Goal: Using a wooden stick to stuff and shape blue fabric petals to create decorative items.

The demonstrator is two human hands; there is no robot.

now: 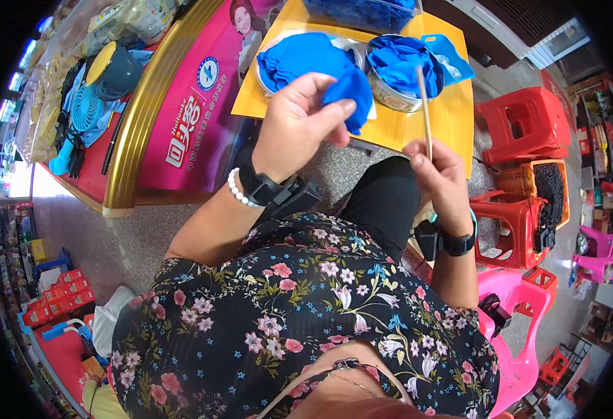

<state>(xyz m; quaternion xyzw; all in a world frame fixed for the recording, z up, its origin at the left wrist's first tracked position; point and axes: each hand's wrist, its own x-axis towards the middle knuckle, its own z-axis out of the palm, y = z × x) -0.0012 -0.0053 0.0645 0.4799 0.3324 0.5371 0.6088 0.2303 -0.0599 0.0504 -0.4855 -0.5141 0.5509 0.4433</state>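
My left hand (296, 129) pinches a rounded blue fabric piece (354, 94) between thumb and fingers, over the near edge of the yellow table (456, 129). In my right hand (442, 178) a thin tan stick (426, 115) is gripped near its lower end, pointing upward and away from me. The stick and the fabric piece are apart. Just beyond my left hand, a stack of similar blue pieces (298, 59) lies in a pale, shallow dish. A round tin (399, 103) of crumpled blue pieces stands to its right, behind the stick.
A blue plastic scoop-like container (452, 52) sits by the tin, and a clear box (362, 24) of blue material stands at the back. On the left is a pink-sided counter (202, 105) with a gold edge. Red stools (523, 122) stand on the right.
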